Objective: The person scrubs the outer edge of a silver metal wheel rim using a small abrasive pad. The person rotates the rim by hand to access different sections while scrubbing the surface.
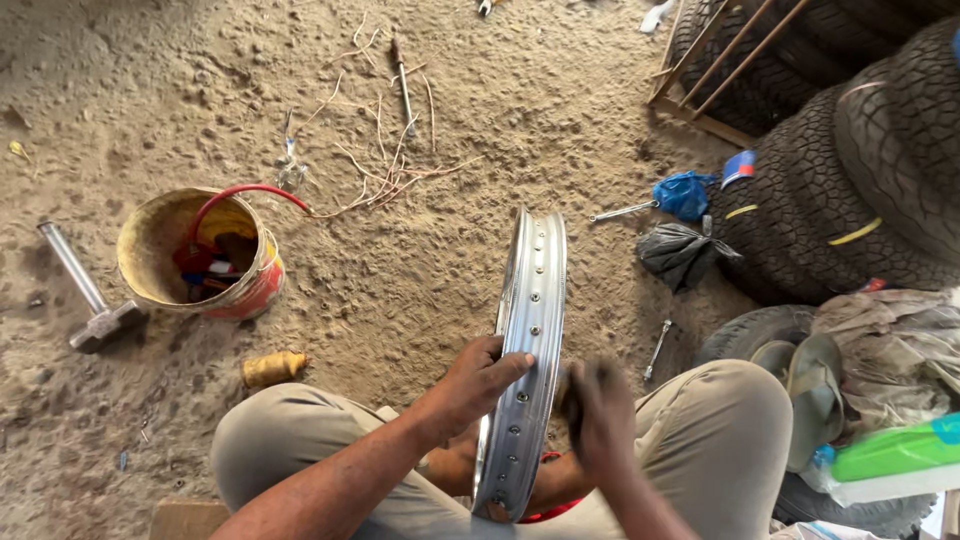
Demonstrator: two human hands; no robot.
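Rim upright between knees, left hand gripping it, right hand blurred, grip unclear.
Bucket and hammer far left; tyres right.

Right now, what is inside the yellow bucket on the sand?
Inside the yellow bucket lie a red hose looping over its rim and some red and blue items; its bottom is covered.

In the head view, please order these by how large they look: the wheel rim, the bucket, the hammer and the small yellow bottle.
1. Wheel rim, though nearness to the camera enlarges it.
2. Bucket.
3. Hammer.
4. Yellow bottle.
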